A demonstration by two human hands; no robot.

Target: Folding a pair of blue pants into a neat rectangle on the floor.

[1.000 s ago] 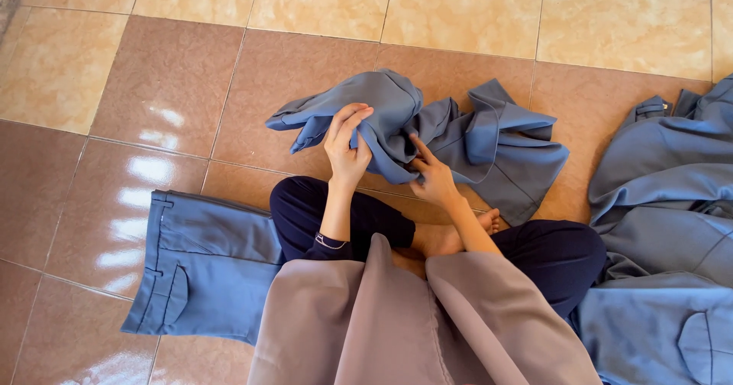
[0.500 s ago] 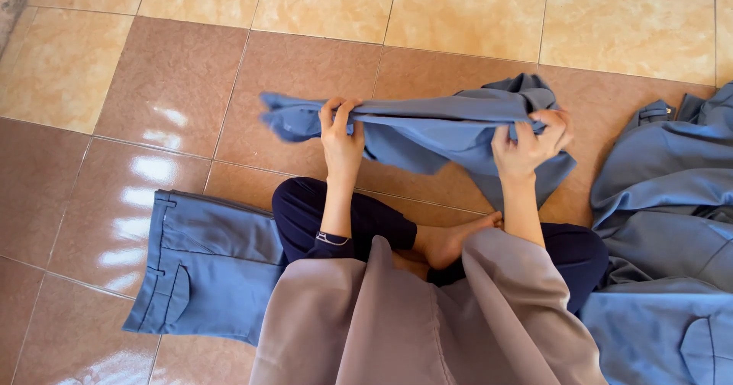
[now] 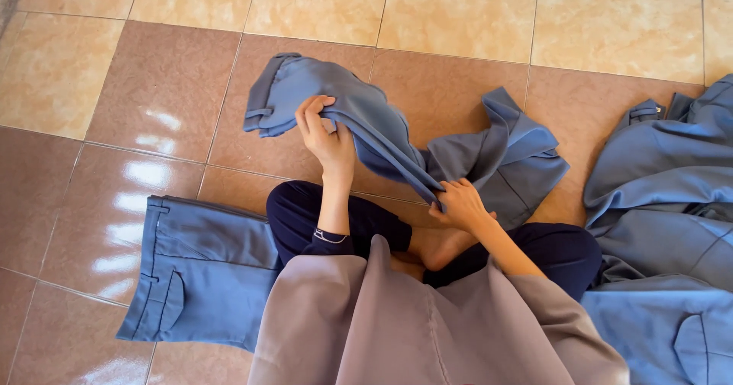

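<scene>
So the blue-grey trousers (image 3: 397, 137), stretched wide between the hands half a second ago, are now gathered: waistband lifted in the left hand (image 3: 328, 137), seam pinched by the right hand (image 3: 458, 202), above the tiled floor (image 3: 458, 18).

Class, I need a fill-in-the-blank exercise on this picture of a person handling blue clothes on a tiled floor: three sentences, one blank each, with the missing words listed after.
1. The left hand and the right hand both grip a garment whose colour is ____.
2. The folded trousers lie flat on the person's ____ side.
3. The pile of blue garments rests on the tiled ____.

Missing words: blue; left; floor
</scene>
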